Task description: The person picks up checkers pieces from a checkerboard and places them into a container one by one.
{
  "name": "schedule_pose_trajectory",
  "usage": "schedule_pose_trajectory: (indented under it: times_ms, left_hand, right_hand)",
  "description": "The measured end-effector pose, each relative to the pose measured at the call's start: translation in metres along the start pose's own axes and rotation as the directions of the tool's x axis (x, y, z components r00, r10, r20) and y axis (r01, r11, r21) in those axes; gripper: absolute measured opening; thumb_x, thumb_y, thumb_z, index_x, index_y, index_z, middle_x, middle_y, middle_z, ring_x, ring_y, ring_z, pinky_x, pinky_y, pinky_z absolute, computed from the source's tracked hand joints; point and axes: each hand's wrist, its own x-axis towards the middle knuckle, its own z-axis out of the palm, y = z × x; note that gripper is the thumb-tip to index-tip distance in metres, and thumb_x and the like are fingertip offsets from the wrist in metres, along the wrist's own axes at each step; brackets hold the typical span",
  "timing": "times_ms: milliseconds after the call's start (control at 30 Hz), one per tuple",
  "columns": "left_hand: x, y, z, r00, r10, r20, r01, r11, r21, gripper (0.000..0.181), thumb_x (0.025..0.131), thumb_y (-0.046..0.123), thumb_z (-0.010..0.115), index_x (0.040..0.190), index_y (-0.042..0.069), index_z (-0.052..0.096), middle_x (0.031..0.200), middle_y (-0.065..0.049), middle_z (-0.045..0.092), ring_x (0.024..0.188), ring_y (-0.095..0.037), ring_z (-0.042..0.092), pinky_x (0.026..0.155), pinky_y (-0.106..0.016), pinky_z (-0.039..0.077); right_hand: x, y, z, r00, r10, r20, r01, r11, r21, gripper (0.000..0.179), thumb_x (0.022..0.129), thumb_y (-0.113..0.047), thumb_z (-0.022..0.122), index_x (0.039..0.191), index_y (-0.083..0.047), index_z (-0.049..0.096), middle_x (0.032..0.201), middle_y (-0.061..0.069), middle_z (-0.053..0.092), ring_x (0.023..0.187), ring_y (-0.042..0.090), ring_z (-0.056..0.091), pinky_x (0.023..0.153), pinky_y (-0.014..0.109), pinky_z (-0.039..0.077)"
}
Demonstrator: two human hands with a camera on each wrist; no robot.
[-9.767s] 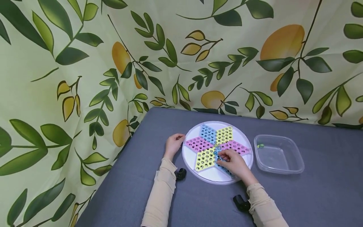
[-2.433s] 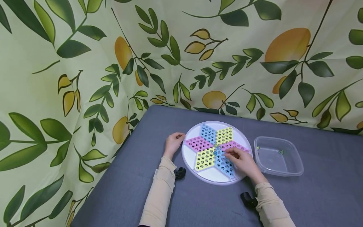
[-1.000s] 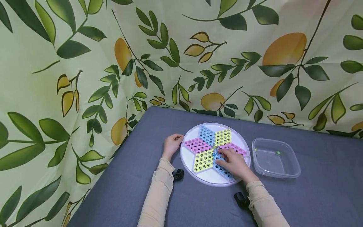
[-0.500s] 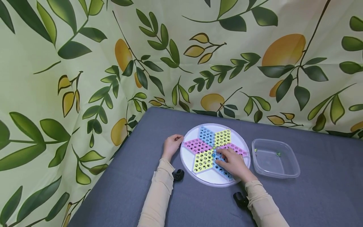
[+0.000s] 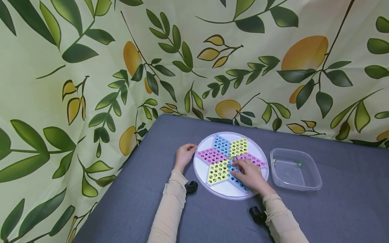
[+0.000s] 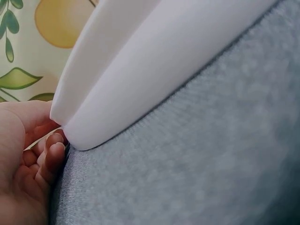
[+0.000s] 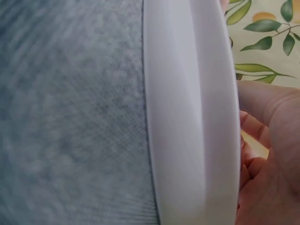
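A round white Chinese checkers board (image 5: 200, 175) with a blue, yellow and pink star of holes lies on the table. My left hand (image 5: 184, 156) holds its left rim; in the left wrist view the thumb is at the upper edge, fingers curled below. My right hand (image 5: 250, 173) is over the blue section near the centre, index fingertip close to a clear marble (image 5: 234, 158), thumb apart from it. Whether anything lies under the fingers is hidden. A yellow-green marble (image 5: 229, 157) and a blue marble (image 5: 229, 166) sit near the middle.
To the right of the board stands a clear plastic box (image 5: 296, 184) with a green marble (image 5: 299, 165) and another at its left wall. The table has a grey cloth (image 5: 349, 195). Behind hangs a leaf-patterned curtain (image 5: 182, 40).
Since 2.4 s ago my right hand has moved left toward the board's centre, then stayed nearly still. One green marble in the box has rolled away from the left wall since 9.8 s ago.
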Motion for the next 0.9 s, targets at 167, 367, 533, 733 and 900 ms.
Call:
schedule_pose_trajectory:
  times_ms: [167,367,533,733,900]
  left_hand:
    - [-0.0004,-0.0004,0.0011,1.0,0.018,-0.01,-0.017,1.0,0.017,0.02,0.09,0.022,0.06,0.097,0.007,0.072,0.085,-0.008,0.067,0.074,-0.014,0.054,0.065,-0.023,0.044]
    - [-0.0009,-0.0016,0.0017,1.0,0.023,-0.01,-0.023,1.0,0.013,0.021,0.09,0.022,0.06,0.098,0.007,0.072,0.087,-0.009,0.068,0.076,-0.014,0.056,0.067,-0.025,0.046]
    - [-0.0009,-0.0016,0.0017,1.0,0.025,-0.014,-0.025,1.0,0.018,0.021,0.09,0.022,0.06,0.098,0.008,0.072,0.088,-0.008,0.068,0.076,-0.014,0.056,0.067,-0.024,0.046]
    - [-0.0002,-0.0012,0.0021,0.999,0.033,-0.021,-0.033,0.999,0.03,0.02,0.089,0.023,0.061,0.097,0.008,0.072,0.085,-0.009,0.068,0.074,-0.015,0.055,0.066,-0.023,0.044]
    - [0.0001,-0.0013,0.0018,0.999,0.028,-0.022,-0.027,0.999,0.028,0.02,0.089,0.023,0.061,0.097,0.008,0.072,0.085,-0.009,0.068,0.075,-0.015,0.055,0.066,-0.023,0.044]
  right_hand:
    - [-0.0006,0.001,0.0009,1.0,0.008,-0.011,-0.008,1.0,0.03,0.03,0.083,-0.029,0.068,0.106,-0.01,0.062,0.083,0.0,0.051,0.072,0.012,0.041,0.068,0.029,0.028]
    - [0.0,0.0008,0.0005,0.999,0.039,-0.008,-0.038,0.997,0.06,0.053,0.082,-0.03,0.069,0.124,-0.003,0.051,0.084,0.0,0.051,0.068,0.011,0.04,0.066,0.026,0.029]
    - [0.0016,0.0003,0.0003,1.0,0.029,-0.001,-0.029,0.999,0.035,0.058,0.082,-0.03,0.069,0.129,-0.004,0.048,0.083,-0.001,0.05,0.067,0.01,0.039,0.066,0.028,0.027]
    - [0.0022,-0.0004,-0.0007,0.999,0.026,0.024,-0.026,1.0,0.003,0.058,0.082,-0.031,0.068,0.131,-0.006,0.048,0.082,-0.001,0.049,0.07,0.012,0.039,0.069,0.031,0.025]
    - [0.002,-0.0015,-0.0014,0.999,0.02,0.043,-0.019,0.999,-0.028,0.058,0.084,-0.033,0.066,0.134,-0.011,0.048,0.083,0.0,0.047,0.075,0.014,0.04,0.07,0.033,0.024]
